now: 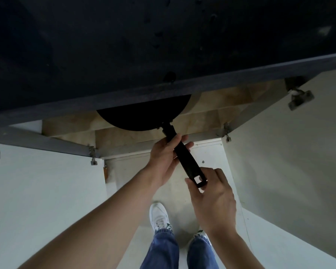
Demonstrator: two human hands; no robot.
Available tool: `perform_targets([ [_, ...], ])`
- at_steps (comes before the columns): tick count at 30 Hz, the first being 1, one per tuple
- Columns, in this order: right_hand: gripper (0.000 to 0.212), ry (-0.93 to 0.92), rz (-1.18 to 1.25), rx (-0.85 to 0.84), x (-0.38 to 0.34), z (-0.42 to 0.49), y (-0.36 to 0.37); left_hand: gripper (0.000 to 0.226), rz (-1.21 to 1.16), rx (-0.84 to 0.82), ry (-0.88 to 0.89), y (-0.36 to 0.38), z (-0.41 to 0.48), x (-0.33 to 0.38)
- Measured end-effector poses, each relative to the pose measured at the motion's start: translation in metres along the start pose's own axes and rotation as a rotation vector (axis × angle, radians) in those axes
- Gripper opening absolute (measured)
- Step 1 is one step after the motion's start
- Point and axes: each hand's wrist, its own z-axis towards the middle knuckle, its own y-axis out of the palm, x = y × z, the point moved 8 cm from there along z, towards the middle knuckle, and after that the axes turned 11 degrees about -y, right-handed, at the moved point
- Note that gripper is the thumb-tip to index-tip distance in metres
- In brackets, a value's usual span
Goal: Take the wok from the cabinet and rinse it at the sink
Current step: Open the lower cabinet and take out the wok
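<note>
- The left hand [167,158] curls its fingers round the long black handle [190,169] of the round black metal wok [144,113], likely to bear its weight.
- The right hand [213,199] pinches the handle's end, probably to guide it out of the open white cabinet [279,148].

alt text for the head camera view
Two hands hold the long handle of a black wok half under a dark countertop in an open cabinet: left hand mid-handle, right hand at its end. White doors stand open either side.
</note>
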Motion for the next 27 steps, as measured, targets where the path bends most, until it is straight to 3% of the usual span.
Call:
perform_targets([
  [8, 0.019, 0.295, 0.617, -0.478, -0.009, 0.047, 0.044, 0.032, -0.110, -0.114, -0.101, 0.001, 0.005, 0.003],
  [13, 0.006, 0.389, 0.752, -0.618, -0.022, 0.065, 0.060, 0.043, -0.125, -0.150, -0.150, -0.002, 0.011, 0.011],
  [17, 0.009, 0.356, 0.710, -0.580, -0.019, 0.069, 0.064, 0.045, -0.130, -0.195, -0.137, -0.002, 0.015, 0.015],
  [22, 0.043, 0.194, 0.388, -0.349, -0.015, 0.068, 0.063, 0.041, -0.182, -0.177, -0.146, -0.001, 0.014, 0.014],
  [27, 0.046, 0.076, 0.302, -0.290, -0.027, 0.048, 0.054, 0.038, -0.147, -0.137, -0.186, -0.004, -0.007, 0.005],
])
